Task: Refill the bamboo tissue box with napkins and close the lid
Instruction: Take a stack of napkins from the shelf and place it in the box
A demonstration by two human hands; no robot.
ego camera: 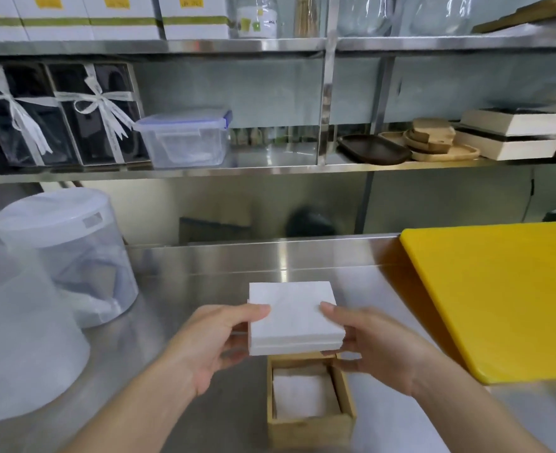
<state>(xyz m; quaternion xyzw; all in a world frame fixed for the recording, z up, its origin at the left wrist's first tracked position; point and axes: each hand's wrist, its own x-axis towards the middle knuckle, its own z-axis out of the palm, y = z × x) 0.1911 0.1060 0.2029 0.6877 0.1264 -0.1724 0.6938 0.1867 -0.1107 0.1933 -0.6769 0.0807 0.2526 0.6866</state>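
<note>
I am holding the napkin stack (292, 318) between both hands, above the counter (204, 273) and just behind the open bamboo tissue box (309, 420). The left hand (204, 348) is pinching the stack's left edge, thumb lying on top and fingers curled underneath; the right hand (381, 348) is doing the same on the right edge, so each grip is pressed onto the stack rather than spread. The stack is sitting level and looks squared, with its near edge overhanging the box's far rim. The box is standing open on the counter close to my body, its walls upright, and a thin layer of white napkins (304, 398) is lying in its bottom. I am not finding the lid with any certainty in this view; a sliver of wood is showing at the far rim under the stack, and I cannot tell whether that is the lid. I am judging the step in hand to be loading: the stack is lifted but not yet inside the box. The next move is calling for bringing the stack toward me until its four edges line up with the opening, then lowering it flat between the walls and letting go with both thumbs together. The fit looks close, so a corner snagging on the rim is the risk. The yellow cutting board (499, 295) is lying to the right, apart from the working area.
</note>
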